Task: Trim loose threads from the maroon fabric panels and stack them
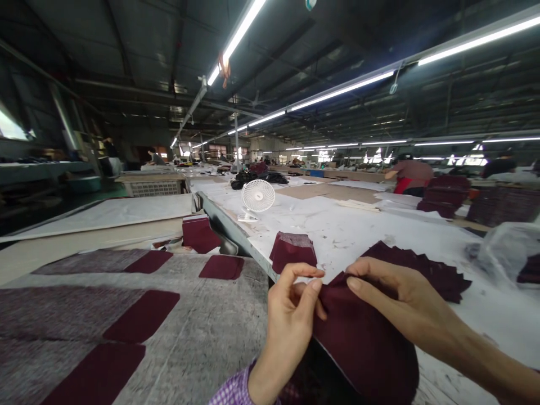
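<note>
A dark maroon fabric piece (367, 343) with a rounded lower edge hangs in front of me at the table's edge. My right hand (392, 292) pinches its upper edge between thumb and forefinger. At the fabric's upper left is my left hand (293, 315), thumb and forefinger close together and the other fingers curled against the cloth. Just beyond my hands, a small stack of maroon pieces (293, 253) lies on the white table (329, 225). To the right, a fanned pile of dark maroon pieces (417, 270) sits partly behind my right hand.
On the left, a grey-covered surface (211, 326) carries rows of maroon pieces (141, 316). A white fan (258, 196) stands on the table. Tall maroon stacks (444, 196) and clear plastic (510, 253) are at right. A co-worker (411, 171) bends over the far side.
</note>
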{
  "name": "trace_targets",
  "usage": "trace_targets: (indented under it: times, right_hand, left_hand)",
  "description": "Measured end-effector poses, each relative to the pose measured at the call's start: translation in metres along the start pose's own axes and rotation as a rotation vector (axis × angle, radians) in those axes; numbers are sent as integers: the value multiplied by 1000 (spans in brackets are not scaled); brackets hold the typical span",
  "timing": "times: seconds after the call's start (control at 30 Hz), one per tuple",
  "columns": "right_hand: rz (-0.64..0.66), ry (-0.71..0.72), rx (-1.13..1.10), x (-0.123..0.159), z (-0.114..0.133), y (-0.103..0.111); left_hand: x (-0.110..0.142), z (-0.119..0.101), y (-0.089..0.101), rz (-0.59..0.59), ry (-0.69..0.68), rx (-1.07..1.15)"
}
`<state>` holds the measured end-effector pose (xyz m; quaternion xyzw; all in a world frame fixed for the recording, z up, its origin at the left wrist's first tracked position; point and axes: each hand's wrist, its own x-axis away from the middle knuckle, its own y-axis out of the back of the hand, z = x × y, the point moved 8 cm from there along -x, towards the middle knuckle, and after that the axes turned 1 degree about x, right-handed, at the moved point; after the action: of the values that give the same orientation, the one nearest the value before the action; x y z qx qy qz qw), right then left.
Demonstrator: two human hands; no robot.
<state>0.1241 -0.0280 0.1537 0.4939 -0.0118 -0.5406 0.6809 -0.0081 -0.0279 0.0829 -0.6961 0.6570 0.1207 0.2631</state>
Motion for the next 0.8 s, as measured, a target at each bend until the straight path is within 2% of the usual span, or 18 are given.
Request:
trace_targets:
  times: [0.07, 0.13, 0.17, 0.3, 0.53, 0.7, 0.8]
  right_hand:
    - [-18, 14, 38, 1, 2, 0]
    - [-26, 32, 90, 3, 6, -1]
    - [-25, 41, 111, 4, 8, -2]
    - [-40, 127, 148, 9, 16, -5]
    - [-87, 286, 180, 12, 25, -9]
    - [-132, 326, 209, 12, 25, -8]
    - [-149, 313, 251, 13, 23, -8]
  left_hand:
    - [6, -24, 8, -114, -277, -236]
    - [16, -42, 0, -97, -492, -395]
    - [20, -46, -5, -67, -538, -440]
    - [20, -43, -13, -30, -497, -468]
    - [9, -34, -6, -14, -345, -355]
    - [12, -40, -7, -18, -420, -469]
    - [14, -42, -5, -63, -440, -540]
